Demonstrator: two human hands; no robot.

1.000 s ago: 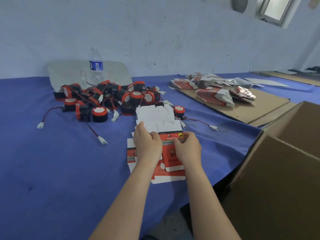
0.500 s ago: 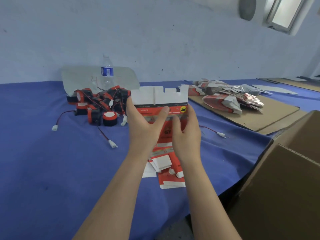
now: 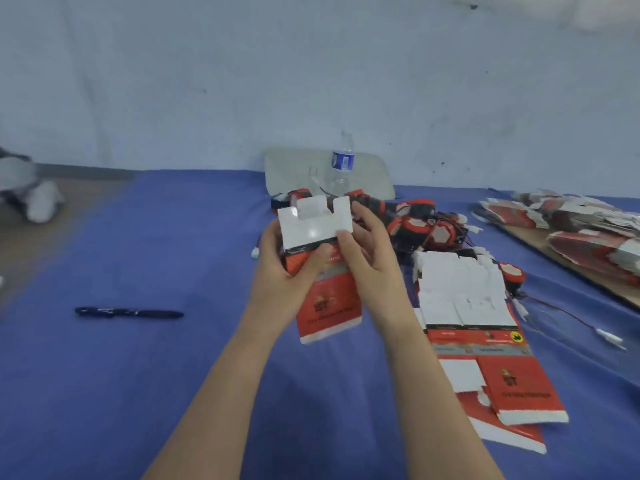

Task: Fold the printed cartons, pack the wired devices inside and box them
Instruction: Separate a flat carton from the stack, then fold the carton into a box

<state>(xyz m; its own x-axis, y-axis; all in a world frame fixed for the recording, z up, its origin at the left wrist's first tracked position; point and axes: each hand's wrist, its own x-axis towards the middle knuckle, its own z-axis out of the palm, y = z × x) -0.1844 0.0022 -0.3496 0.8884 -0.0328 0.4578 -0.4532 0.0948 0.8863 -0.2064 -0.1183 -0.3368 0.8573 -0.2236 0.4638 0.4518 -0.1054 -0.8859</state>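
Both hands are closed on one printed carton point(image 3: 313, 233) and hold it in the air above the blue table point(image 3: 138, 393). The left hand point(image 3: 277, 277) grips its left side, with the thumb laid across the red front and the other fingers behind, where I cannot see them. The right hand point(image 3: 373, 266) pinches the right edge of the white notched flaps. These flaps stand up above the grip, while the long red panel hangs down below it. The step in hand seems to be opening the flat blank into a sleeve. To do it well, I would press the two sides toward each other along the printed creases, not across a panel. I would also keep the thumbs close to the fold, so that the thin card does not buckle; the notched flaps look easy to tear. The stack of flat cartons point(image 3: 464, 303) lies just to the right of the grip. The wired devices point(image 3: 419, 223) lie in a heap beyond it, within easy reach for packing.
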